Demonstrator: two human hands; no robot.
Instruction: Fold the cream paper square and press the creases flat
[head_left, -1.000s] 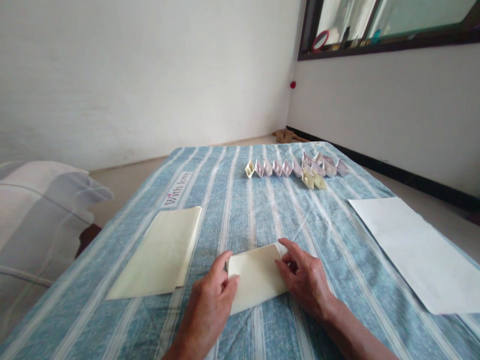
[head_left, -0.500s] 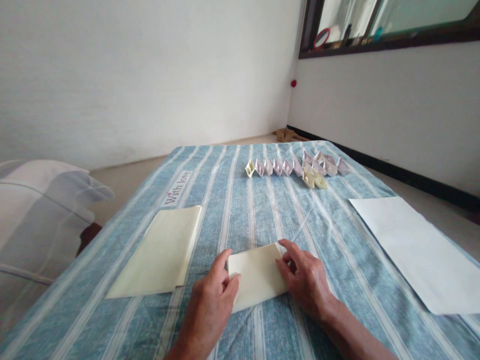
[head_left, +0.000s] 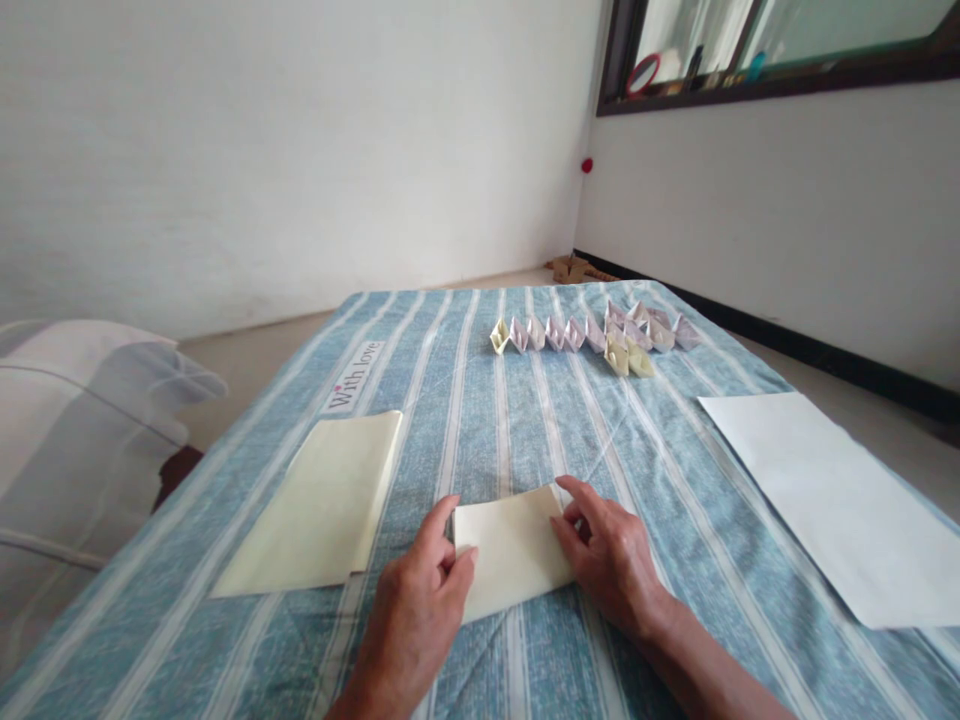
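Paper boats (head_left: pixel 592 335) stand beyond the cream sheet (head_left: pixel 511 552) between left hand (head_left: pixel 414 605), right hand (head_left: pixel 613 565).

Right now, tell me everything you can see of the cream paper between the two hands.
The cream paper is a smooth, matte rectangle, apparently folded double, lying flat and slightly skewed on the blue-and-white striped bedspread. The left hand touches its left edge, and the right hand has its fingers at its right end.
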